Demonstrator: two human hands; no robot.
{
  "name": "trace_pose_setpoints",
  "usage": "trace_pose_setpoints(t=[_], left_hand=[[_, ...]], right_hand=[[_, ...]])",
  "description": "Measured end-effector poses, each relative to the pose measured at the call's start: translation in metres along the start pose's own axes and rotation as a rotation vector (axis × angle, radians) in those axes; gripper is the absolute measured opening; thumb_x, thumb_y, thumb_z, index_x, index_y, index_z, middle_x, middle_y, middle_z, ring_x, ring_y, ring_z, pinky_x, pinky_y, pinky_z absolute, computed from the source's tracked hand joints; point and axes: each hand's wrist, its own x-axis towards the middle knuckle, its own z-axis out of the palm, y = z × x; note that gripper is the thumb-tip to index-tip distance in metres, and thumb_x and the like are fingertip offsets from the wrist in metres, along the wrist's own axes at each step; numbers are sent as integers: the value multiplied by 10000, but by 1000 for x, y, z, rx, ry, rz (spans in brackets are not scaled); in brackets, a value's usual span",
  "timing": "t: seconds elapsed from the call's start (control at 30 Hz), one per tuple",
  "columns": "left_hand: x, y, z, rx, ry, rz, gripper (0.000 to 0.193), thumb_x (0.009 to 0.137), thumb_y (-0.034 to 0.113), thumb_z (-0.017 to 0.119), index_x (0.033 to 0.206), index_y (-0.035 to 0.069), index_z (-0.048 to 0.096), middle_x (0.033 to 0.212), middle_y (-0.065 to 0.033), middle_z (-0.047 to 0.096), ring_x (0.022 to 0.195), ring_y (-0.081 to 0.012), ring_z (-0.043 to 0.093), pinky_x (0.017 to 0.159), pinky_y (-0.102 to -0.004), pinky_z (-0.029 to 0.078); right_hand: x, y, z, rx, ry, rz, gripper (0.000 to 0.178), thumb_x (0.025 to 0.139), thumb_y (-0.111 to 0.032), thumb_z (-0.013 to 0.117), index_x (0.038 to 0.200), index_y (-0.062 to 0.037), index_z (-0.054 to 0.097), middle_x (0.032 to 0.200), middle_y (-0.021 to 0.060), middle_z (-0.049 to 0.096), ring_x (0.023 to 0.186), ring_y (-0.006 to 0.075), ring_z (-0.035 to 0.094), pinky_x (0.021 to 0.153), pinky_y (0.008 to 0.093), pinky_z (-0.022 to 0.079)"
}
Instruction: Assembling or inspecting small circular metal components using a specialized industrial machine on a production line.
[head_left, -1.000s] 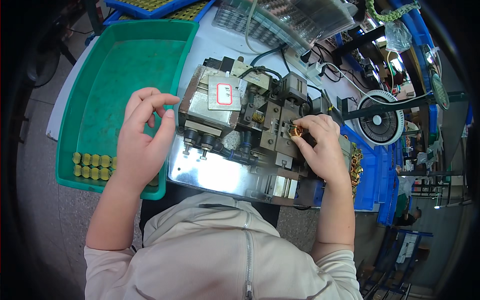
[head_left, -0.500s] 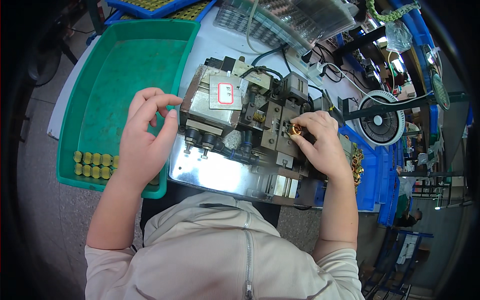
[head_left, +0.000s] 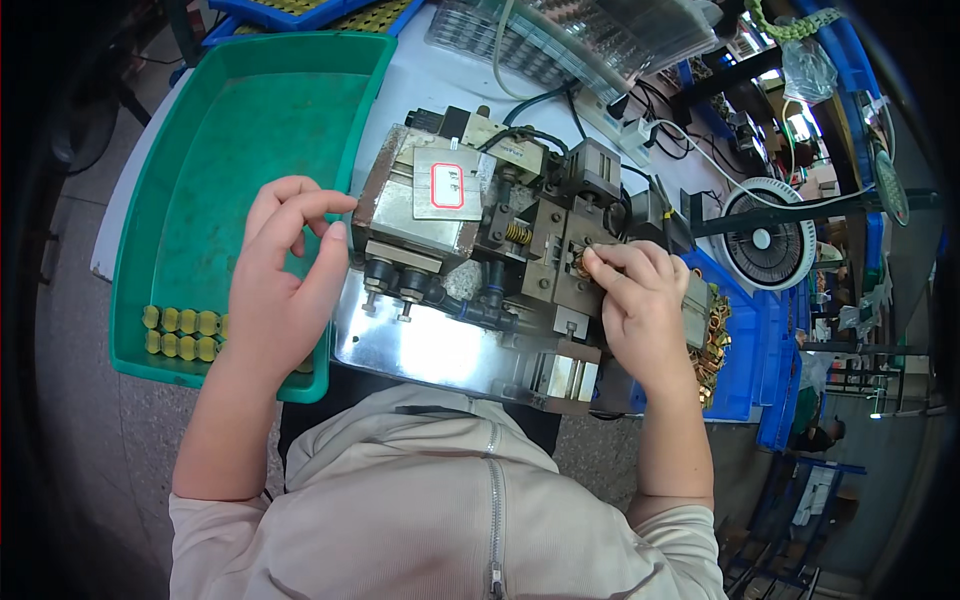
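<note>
Head view, copper coil [head_left: 581, 264], axis mostly hidden

Coil [head_left: 580, 263]: small, copper-coloured, mostly covered by the right hand [head_left: 632, 290]; fingertips against it, grip or press not distinguishable. Sits at the opening in a dark steel plate [head_left: 570, 293] with round bolt heads; seating depth hidden. Plate belongs to the metal machine [head_left: 418, 228], which lies on the table [head_left: 408, 93]. Machine's left end: boxy steel block, brownish edge. Left hand [head_left: 287, 275]: empty, thumb and index apart, index tip at that edge; contact unclear.
</note>
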Motion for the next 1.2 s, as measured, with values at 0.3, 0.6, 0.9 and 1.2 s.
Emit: trace_pose_setpoints(t=[0.3, 0.6, 0.9, 1.2], left_hand=[[5, 13, 0, -72, 106, 62, 238, 888, -20, 622, 1108, 48, 683, 1150, -65, 563, 926, -156, 523, 810, -265, 428], [40, 79, 87, 131, -302, 671, 142, 854, 69, 710, 995, 49, 706, 1074, -65, 635, 989, -264, 566, 901, -365, 473], [71, 70, 146, 356, -602, 867, 181, 845, 163, 722, 994, 62, 716, 1042, -91, 650, 999, -292, 584, 909, -400, 495], [67, 82, 151, 448, -654, 895, 178, 896, 109, 683, 1064, 49, 677, 1032, -88, 631, 993, -284, 568, 900, -377, 496]], right_hand=[[-9, -2, 12, 43, 25, 84, 384, 800, 1, 674, 1152, -131, 755, 1181, -26, 680, 1065, 224, 555, 973, 422, 340], [-12, 8, 6, 50, 71, 27, 435, 785, 24, 644, 1181, -128, 740, 1190, -14, 676, 1078, 232, 556, 991, 425, 334], [-137, 70, -58, 327, 789, 699, 345, 860, 38, 580, 1156, -43, 738, 1131, 93, 700, 1057, 228, 602, 949, 329, 467], [-231, 100, -38, 85, 397, 1268, 264, 894, -159, 673, 1134, -80, 752, 1151, 85, 717, 1068, 274, 620, 973, 372, 446]])
